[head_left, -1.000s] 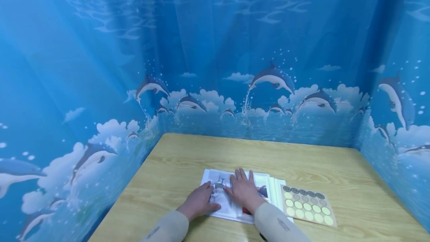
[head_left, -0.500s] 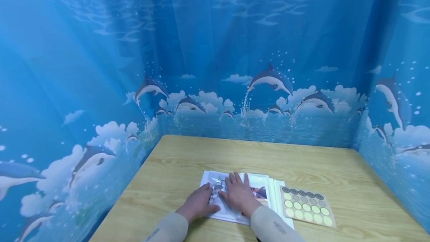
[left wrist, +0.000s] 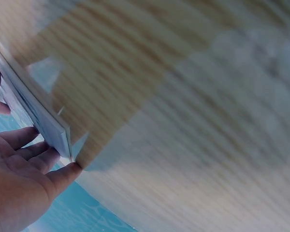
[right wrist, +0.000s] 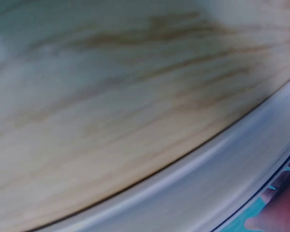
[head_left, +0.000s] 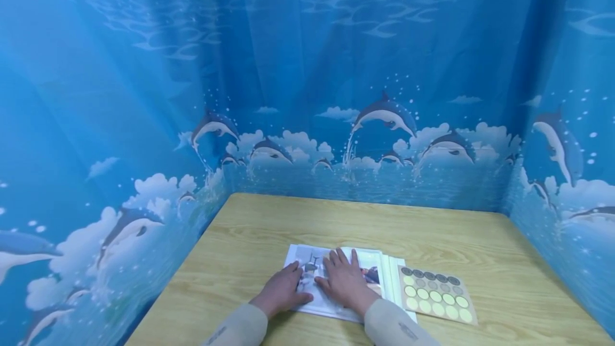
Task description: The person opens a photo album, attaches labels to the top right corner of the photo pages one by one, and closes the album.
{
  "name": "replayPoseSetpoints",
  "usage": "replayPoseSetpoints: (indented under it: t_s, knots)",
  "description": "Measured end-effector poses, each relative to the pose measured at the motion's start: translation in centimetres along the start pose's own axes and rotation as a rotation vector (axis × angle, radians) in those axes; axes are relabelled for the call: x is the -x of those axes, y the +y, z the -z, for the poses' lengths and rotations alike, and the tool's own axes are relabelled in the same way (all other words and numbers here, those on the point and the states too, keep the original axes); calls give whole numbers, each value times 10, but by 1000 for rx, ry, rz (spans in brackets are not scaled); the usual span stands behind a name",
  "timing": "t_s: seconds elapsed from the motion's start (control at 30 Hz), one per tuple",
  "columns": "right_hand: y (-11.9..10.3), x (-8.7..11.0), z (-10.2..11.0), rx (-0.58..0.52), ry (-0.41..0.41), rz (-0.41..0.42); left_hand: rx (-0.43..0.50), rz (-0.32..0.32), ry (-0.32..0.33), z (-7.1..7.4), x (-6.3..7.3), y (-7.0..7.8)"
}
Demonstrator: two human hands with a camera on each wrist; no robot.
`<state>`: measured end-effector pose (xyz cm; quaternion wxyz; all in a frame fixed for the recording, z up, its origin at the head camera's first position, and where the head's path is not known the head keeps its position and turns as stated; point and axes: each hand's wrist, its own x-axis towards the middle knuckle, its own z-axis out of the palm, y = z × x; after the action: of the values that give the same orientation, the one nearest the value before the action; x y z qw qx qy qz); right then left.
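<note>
A photo album (head_left: 323, 309) with white pages lies open on the table. Clear film covers its left page, where a grey printed picture shows. My left hand (head_left: 283, 290) rests on that page's left side, fingers extended, thumb pointing right. In the left wrist view the left hand (left wrist: 24, 176) has its fingers on the page and its thumb touching a corner of the album (left wrist: 31, 108). My right hand (head_left: 347, 282) presses flat near the album's middle, fingers spread. It partly hides a colour photo (head_left: 371, 275) on the right page. Only a blurred edge of the right hand (right wrist: 280, 208) shows in the right wrist view.
A beige sheet of round stickers (head_left: 438, 295), dark in the top row and pale yellow lower down, lies right of the album, against its pages. Under everything is a wood-grain table (head_left: 269, 218). Blue dolphin-print curtains (head_left: 298, 95) hang around the table.
My right hand has slid slightly left over the page, uncovering more of the colour photo, then shifted very little. The left hand has stayed in place.
</note>
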<state>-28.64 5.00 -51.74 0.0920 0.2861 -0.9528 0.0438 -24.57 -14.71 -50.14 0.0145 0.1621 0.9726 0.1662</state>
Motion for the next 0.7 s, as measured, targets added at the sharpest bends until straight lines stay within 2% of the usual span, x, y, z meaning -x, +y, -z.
replayPoseSetpoints:
  t_s: [0.13, 0.37, 0.7]
  knots:
    - [1, 3, 4, 21, -8, -9, -4, -1, -1, 1, 1, 1]
    - [3, 4, 8, -4, -29, -34, 1, 26, -17, 2, 0, 3]
    - [6, -4, 6, 23, -32, -62, -12, 11, -7, 3, 1, 3]
